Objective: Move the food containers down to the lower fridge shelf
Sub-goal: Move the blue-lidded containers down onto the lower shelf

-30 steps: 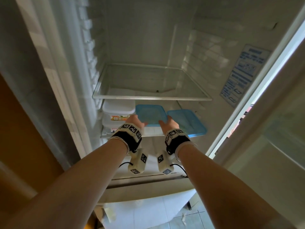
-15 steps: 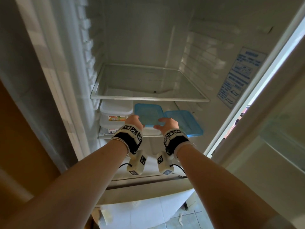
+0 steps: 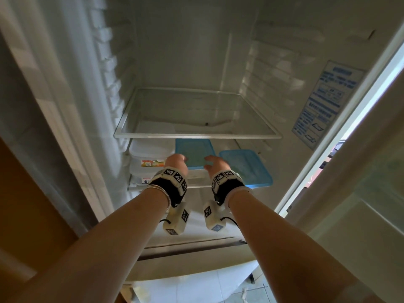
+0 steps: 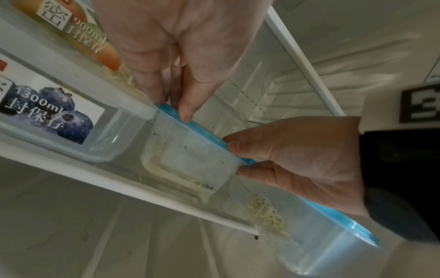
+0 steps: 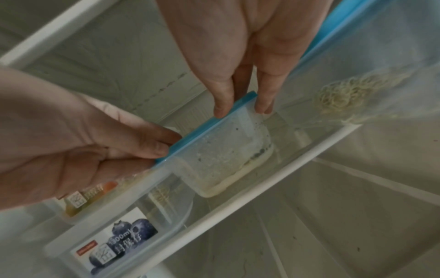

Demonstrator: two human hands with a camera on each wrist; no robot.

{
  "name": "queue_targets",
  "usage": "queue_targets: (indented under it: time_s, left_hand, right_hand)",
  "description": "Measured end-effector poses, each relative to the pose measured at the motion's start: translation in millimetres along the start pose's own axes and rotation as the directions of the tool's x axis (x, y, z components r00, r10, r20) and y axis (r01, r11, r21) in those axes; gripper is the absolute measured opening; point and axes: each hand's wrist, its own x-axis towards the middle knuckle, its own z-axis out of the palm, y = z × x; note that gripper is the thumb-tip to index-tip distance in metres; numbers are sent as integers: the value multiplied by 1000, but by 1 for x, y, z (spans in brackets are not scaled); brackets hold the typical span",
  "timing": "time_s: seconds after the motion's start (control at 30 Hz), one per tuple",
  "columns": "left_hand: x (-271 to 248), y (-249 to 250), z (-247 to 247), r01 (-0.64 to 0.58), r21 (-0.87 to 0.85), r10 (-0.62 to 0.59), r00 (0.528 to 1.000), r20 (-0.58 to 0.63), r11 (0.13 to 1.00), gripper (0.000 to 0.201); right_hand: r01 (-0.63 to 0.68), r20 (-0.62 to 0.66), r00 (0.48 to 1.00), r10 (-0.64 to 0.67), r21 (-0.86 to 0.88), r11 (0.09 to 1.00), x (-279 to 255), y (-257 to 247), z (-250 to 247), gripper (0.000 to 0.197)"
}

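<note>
A clear food container with a blue lid [image 3: 193, 153] sits in the middle of the lower glass shelf [image 3: 140, 189]. My left hand [image 3: 177, 161] holds its left end, with fingertips [image 4: 185, 114] on the lid's rim. My right hand [image 3: 211, 164] holds the right end, where fingers [image 5: 221, 111] straddle the lid's corner and the thumb lies under the rim. The container [image 5: 223, 150] rests on the shelf and holds a pale residue. To its right stands a second blue-lidded container [image 3: 247, 167] with noodles inside.
Two white-lidded containers are stacked at the shelf's left, the 900 ml one [image 3: 150, 149] above the 1300 ml one [image 4: 71, 122], close to my left hand. The upper glass shelf [image 3: 196, 136] holds nothing. The open fridge door [image 3: 360, 171] stands to the right.
Both hands stay at the middle blue-lidded container and have edged slightly further in along its ends. The container itself has hardly moved.
</note>
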Motion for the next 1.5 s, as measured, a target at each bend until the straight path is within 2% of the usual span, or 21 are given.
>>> queue_targets:
  time_s: [0.27,0.63,0.87,1.03,1.23,1.37,1.5]
  left_hand:
    - [-5,1,-4,23,-3,-22,999,42,1000,36]
    - [-24,0,-12,-60,117,51,996,73,991,37]
    - [-25,4,-17,-72,181,58,995,78,981,34]
    - [-28,2,-16,-68,155,59,997,57,986,35]
    - [-31,-1,-14,-58,89,53,997,55,994,36]
    - [-34,0,-12,-49,74,44,997,63,996,35]
    - [-35,10,-11,-46,49,44,998,43,998,34]
  right_hand:
    - [18,2,1000,-18,-36,999,2,2,-4,37]
    - [18,11,1000,-18,-73,997,-14,5,-8,35]
    - [45,34,999,-39,-182,982,-16,3,-10,29]
    - [27,21,1000,-23,-200,980,-16,1,-8,29]
    - [29,0,1000,-29,-140,990,-16,4,-5,24]
    - [10,-3,1000,-11,-172,985,-18,2,-6,28]
    - [20,-105,994,-42,-203,979,-20,6,-18,30]
